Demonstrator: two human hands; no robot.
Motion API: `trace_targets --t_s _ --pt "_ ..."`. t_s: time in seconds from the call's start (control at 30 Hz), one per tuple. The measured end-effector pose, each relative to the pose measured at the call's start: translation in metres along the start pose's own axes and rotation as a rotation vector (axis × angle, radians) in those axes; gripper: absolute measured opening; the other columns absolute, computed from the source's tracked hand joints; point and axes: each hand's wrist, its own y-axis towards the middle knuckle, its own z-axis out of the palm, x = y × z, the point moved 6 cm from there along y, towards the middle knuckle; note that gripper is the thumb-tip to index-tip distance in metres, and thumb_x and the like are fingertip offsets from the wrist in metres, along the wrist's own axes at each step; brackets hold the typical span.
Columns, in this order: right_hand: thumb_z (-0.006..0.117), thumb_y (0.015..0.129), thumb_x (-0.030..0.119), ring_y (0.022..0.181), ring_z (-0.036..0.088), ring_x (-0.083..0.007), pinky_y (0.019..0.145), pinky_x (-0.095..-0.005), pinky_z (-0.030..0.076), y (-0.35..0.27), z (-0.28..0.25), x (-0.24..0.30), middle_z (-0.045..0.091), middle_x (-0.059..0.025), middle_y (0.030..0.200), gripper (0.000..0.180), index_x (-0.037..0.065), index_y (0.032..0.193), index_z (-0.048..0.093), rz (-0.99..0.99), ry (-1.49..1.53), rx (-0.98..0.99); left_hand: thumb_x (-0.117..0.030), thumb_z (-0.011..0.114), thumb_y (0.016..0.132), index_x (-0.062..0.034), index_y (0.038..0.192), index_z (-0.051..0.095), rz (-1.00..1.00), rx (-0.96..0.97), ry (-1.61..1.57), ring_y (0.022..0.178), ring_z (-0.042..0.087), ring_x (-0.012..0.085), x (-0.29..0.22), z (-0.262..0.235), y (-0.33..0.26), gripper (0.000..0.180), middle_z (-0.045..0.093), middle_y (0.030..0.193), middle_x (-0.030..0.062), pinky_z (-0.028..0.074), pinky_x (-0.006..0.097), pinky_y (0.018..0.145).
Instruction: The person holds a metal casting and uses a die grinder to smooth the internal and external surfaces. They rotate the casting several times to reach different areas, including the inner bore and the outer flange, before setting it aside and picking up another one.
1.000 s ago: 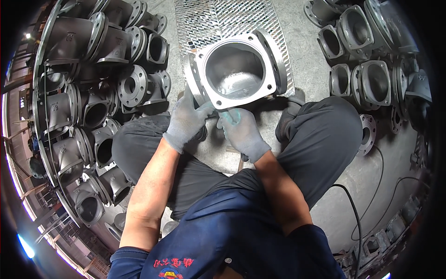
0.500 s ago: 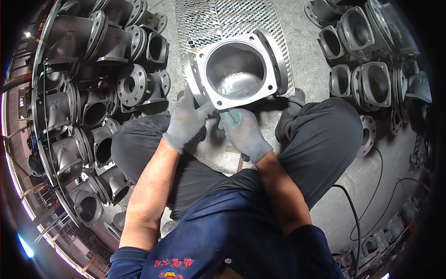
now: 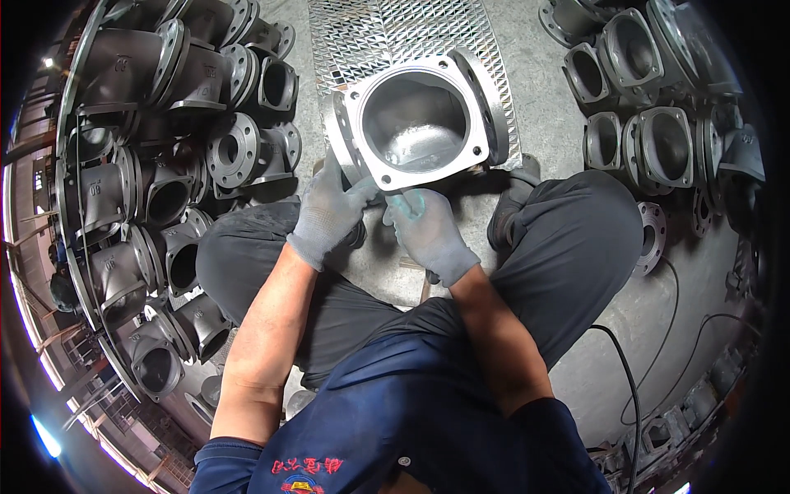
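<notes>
A grey cast-metal valve body (image 3: pixel 420 169) stands in front of me between my feet, its round opening framed by a square, four-holed flange facing up. Round flanges project from its left and right sides. My left hand (image 3: pixel 327 206), in a grey glove, is closed at the near left of the casting, fingers along the left round flange and thumb turned right. Just below the square flange's near edge is my right hand (image 3: pixel 429 230), also gloved, with fingers curled and a greenish stain on the glove. Its fingertips meet the left thumb's area; anything between them is hidden.
Stacked valve bodies (image 3: pixel 123 70) fill a rack on my left. More castings (image 3: pixel 665 148) are piled at the right, with a round flange (image 3: pixel 650 239) beside my knee. A patterned metal plate (image 3: pixel 411 33) lies ahead. Black cables (image 3: pixel 629 370) cross the floor at right.
The valve body has shifted very slightly left and toward me. My right hand has moved a little to the left with it; the left hand stays nearly in place.
</notes>
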Motion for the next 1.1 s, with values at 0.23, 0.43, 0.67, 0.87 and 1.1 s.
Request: trace_targets --t_s 0.23,0.43,0.67,0.87,1.1 --pt "0.061 0.116 0.019 0.065 0.059 -0.0093 0.062 -0.0292 0.051 0.001 0.005 0.002 0.068 -0.0028 0.079 0.027 0.0 0.103 0.074 0.03 0.069 0.015 -0.031 0.083 0.096 0.0035 0.146 0.053 -0.022 0.007 0.024 0.124 0.072 0.047 0.011 0.002 0.002 0.068 0.076 0.127 0.0299 0.055 0.052 0.104" --pt "0.062 0.115 0.018 0.067 0.059 -0.0086 0.063 -0.0284 0.051 0.002 0.006 -0.003 0.069 -0.0023 0.082 0.023 0.0 0.108 0.074 0.031 0.12 0.018 -0.032 0.082 0.097 0.0025 0.149 0.051 -0.003 0.016 0.032 0.125 0.071 0.0475 0.012 0.003 0.003 0.07 0.076 0.128 0.0302 0.055 0.053 0.104" --pt "0.062 0.114 0.017 0.064 0.059 -0.0087 0.061 -0.0287 0.05 0.003 0.007 -0.009 0.069 -0.0028 0.08 0.025 -0.001 0.104 0.075 0.016 0.041 0.02 -0.03 0.082 0.097 0.0026 0.148 0.053 0.008 0.013 -0.015 0.122 0.073 0.046 0.006 0.004 0.002 0.068 0.077 0.125 0.0279 0.056 0.051 0.103" --pt "0.061 0.114 0.016 0.065 0.059 -0.0087 0.059 -0.0289 0.05 0.002 0.007 -0.001 0.069 -0.0029 0.08 0.026 -0.001 0.101 0.074 0.053 0.037 0.022 -0.032 0.082 0.097 0.0024 0.148 0.052 0.041 -0.009 0.078 0.122 0.073 0.0461 0.013 0.003 0.002 0.068 0.077 0.125 0.0282 0.056 0.052 0.102" --pt "0.061 0.115 0.016 0.064 0.059 -0.0078 0.059 -0.0272 0.049 0.002 0.008 -0.006 0.069 -0.0023 0.081 0.024 -0.001 0.108 0.076 0.056 0.106 0.02 -0.032 0.082 0.098 0.0005 0.149 0.053 0.005 -0.022 0.09 0.122 0.073 0.0456 0.014 0.003 0.002 0.067 0.075 0.127 0.0282 0.057 0.052 0.102"
